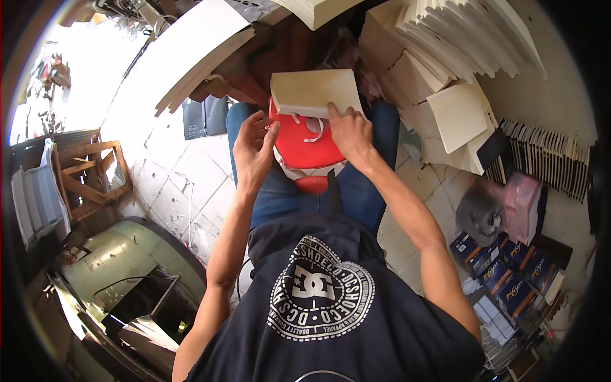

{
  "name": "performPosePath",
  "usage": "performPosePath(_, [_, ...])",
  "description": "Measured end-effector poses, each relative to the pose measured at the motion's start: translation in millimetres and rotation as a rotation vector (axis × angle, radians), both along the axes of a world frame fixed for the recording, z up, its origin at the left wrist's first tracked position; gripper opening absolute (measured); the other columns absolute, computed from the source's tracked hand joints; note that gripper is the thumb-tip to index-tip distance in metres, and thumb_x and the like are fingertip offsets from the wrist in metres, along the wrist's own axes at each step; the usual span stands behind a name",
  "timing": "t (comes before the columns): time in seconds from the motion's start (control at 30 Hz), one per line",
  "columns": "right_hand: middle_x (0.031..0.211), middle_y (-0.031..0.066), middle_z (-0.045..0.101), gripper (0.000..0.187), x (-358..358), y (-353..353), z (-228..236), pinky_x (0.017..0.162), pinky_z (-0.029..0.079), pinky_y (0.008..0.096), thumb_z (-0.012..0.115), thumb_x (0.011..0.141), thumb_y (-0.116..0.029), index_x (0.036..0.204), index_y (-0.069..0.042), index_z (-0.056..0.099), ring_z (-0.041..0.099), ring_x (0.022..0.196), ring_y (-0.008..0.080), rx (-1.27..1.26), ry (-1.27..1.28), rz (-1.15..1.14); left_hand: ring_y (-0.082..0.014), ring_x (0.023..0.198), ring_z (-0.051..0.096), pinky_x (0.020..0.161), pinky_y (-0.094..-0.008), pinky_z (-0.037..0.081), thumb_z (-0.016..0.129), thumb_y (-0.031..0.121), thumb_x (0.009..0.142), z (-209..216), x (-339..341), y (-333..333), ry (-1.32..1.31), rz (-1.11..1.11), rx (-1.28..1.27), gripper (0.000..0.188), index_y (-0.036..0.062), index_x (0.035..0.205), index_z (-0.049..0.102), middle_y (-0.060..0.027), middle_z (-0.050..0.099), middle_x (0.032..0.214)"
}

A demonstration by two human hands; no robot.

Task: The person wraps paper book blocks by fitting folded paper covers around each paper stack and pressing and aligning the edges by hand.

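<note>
A thick cream book block (312,89) lies on a red plastic stool (309,145) between my knees. Its near long edge faces me. My right hand (351,132) is at that edge, index finger stretched out and touching it near the right end, with nothing gripped. To the left of the block, my left hand (252,149) hovers above my thigh, fingers apart and slightly bent, holding nothing. White scraps (313,135) of paper or strip lie on the stool in front of the block.
Tall cream paper stacks (197,48) stand ahead on the left, with fanned stacks (458,32) ahead on the right. A dark folder (205,118) lies on the tiled floor. A wooden frame (89,172) stands left; blue boxes (496,270) and a row of dark-edged books (547,156) are right.
</note>
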State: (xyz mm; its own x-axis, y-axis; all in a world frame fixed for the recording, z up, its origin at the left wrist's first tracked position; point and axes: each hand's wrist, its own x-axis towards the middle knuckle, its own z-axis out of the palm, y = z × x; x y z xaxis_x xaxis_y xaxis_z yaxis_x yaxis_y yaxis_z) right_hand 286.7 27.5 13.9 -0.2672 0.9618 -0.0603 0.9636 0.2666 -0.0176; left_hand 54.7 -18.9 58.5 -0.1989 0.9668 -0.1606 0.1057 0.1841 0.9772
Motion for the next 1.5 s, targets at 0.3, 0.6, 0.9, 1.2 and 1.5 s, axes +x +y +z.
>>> performPosePath(0.3, [0.092,0.0097,0.073,0.033,-19,-45,102,0.074,0.057,0.0312,0.061,0.105,-0.028,0.112,0.003,0.068,0.067,0.084,0.0109,-0.172,1.479,-0.355,-0.0171,0.113,0.063,0.090,-0.0311,0.052,0.061,0.034,0.104,1,27,-14,-0.374,0.041,-0.035,0.049,-0.0013,0.137,0.053,-0.0117,0.067,0.124])
performPosePath(0.6, [0.090,0.0184,0.076,0.036,-5,-63,50,0.075,0.059,0.0383,0.074,0.094,-0.034,0.103,0.001,0.073,0.076,0.083,0.0291,-0.405,1.069,-0.246,-0.0234,0.087,0.074,0.070,-0.0331,0.058,0.079,0.035,0.090,-118,-2,8,0.142,0.035,-0.288,0.053,-0.0042,0.121,0.060,-0.0186,0.073,0.103])
performPosePath(0.9, [0.129,0.0308,0.063,0.079,273,24,6,0.106,0.048,0.0480,0.077,0.085,-0.052,0.134,0.008,0.058,0.060,0.123,0.0472,0.383,0.031,-0.454,-0.0406,0.111,0.066,0.096,-0.0468,0.054,0.079,0.033,0.089,-93,7,8,0.464,-0.128,-0.145,0.082,-0.0083,0.146,0.037,-0.0313,0.060,0.127])
performPosePath(1.2, [0.093,0.0270,0.069,0.043,269,18,71,0.078,0.050,0.0545,0.060,0.101,-0.039,0.096,0.002,0.070,0.064,0.088,0.0491,0.100,0.300,-0.540,-0.0313,0.128,0.055,0.103,-0.0429,0.050,0.080,0.022,0.090,-14,38,-27,-0.003,-0.101,0.033,0.072,-0.0008,0.147,0.043,-0.0198,0.053,0.142])
performPosePath(1.5, [0.128,0.0249,0.065,0.046,56,-95,160,0.104,0.048,0.0451,0.075,0.089,-0.019,0.127,0.004,0.066,0.064,0.115,0.0405,-0.018,0.584,0.068,-0.0167,0.124,0.056,0.108,-0.0346,0.043,0.069,0.022,0.099,43,147,-28,-0.488,-0.338,0.067,0.053,-0.0025,0.143,0.053,-0.0147,0.064,0.130])
